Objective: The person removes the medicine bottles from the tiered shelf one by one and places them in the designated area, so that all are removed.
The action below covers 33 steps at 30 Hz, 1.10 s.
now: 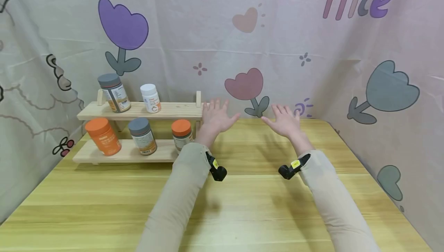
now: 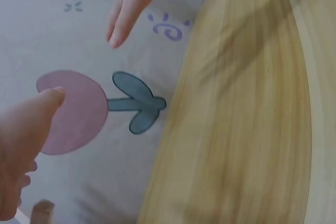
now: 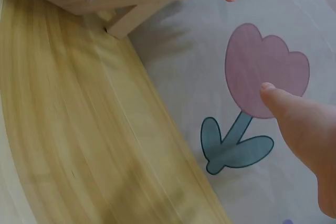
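Observation:
My left hand point(image 1: 217, 120) is held up with its fingers spread, just beside the right end of a two-tier wooden shelf point(image 1: 173, 110). My right hand point(image 1: 285, 123) hovers over the table's back part, fingers straight, holding nothing. Two containers stand on the upper tier: a grey-lidded jar point(image 1: 114, 93) and a small white bottle point(image 1: 150, 98). The lower tier bears an orange jar point(image 1: 103, 137), another grey-lidded jar point(image 1: 142, 136) and an orange-lidded jar point(image 1: 182, 134), partly hidden near my left forearm. In the left wrist view, the left thumb point(image 2: 50, 100) shows at the edge.
The wooden table point(image 1: 249, 213) reaches back to a patterned cloth point(image 1: 194, 24) printed with flowers and hearts, which also hangs along both sides. Each wrist wears a small black camera, one on the left point(image 1: 217, 171) and one on the right point(image 1: 288, 171).

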Each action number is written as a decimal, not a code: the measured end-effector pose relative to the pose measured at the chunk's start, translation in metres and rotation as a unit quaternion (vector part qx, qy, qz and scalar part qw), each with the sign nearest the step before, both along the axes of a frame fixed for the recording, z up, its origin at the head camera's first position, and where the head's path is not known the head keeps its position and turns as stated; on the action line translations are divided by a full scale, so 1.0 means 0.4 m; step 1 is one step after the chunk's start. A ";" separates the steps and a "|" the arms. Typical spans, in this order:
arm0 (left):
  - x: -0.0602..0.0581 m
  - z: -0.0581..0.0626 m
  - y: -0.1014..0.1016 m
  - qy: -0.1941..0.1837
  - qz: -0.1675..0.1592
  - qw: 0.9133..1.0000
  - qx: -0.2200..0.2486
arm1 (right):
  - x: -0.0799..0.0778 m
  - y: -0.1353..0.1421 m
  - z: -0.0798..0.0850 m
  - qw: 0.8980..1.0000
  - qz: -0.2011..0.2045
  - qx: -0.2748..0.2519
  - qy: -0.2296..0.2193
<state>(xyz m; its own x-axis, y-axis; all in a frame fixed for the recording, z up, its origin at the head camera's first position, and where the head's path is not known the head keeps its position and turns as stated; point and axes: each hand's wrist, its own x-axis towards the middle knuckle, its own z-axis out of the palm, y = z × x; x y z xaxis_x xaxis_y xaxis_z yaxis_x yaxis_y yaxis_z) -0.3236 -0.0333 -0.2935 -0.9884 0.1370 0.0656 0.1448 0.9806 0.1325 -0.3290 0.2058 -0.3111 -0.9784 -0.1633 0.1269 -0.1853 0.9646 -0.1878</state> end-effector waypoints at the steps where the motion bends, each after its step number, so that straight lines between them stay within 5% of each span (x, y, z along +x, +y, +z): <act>1: 0.003 0.002 0.000 0.001 -0.004 1.000 0.005 | 0.002 -0.002 0.001 1.000 0.002 -0.007 0.000; 8: 0.042 0.033 -0.017 0.064 -0.040 0.995 0.072 | 0.021 -0.028 -0.002 0.993 0.027 -0.114 0.006; 12: 0.092 0.065 -0.046 0.115 -0.062 0.974 0.186 | 0.037 -0.051 -0.005 0.974 0.043 -0.222 -0.011; 16: 0.157 0.098 -0.095 0.142 -0.070 0.924 0.349 | 0.058 -0.087 -0.004 0.942 0.062 -0.329 -0.023; 20: 0.220 0.124 -0.163 0.173 -0.084 0.868 0.457 | 0.080 -0.127 -0.010 0.908 0.082 -0.409 -0.032; 22: 0.247 0.134 -0.203 0.186 -0.080 0.852 0.483 | 0.090 -0.148 -0.015 0.893 0.093 -0.438 -0.039; 25: 0.282 0.143 -0.269 0.195 -0.051 0.841 0.502 | 0.102 -0.180 -0.027 0.878 0.109 -0.463 -0.054; 29: 0.316 0.140 -0.358 0.225 0.005 0.821 0.525 | 0.116 -0.223 -0.048 0.874 0.123 -0.464 -0.076; 31: 0.326 0.132 -0.403 0.244 0.023 0.793 0.558 | 0.122 -0.245 -0.060 0.870 0.132 -0.466 -0.086; 33: 0.334 0.123 -0.448 0.255 0.032 0.752 0.607 | 0.129 -0.266 -0.073 0.867 0.139 -0.468 -0.099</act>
<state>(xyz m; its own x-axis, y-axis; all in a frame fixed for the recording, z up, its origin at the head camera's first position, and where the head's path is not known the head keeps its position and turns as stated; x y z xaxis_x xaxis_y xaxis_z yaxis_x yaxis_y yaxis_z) -0.1899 -0.2127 -0.2444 -0.7948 -0.3765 0.4759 0.4372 0.1887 0.8794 -0.2774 0.0993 -0.3404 -0.9354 -0.3123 0.1657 -0.2614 0.2957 -0.9188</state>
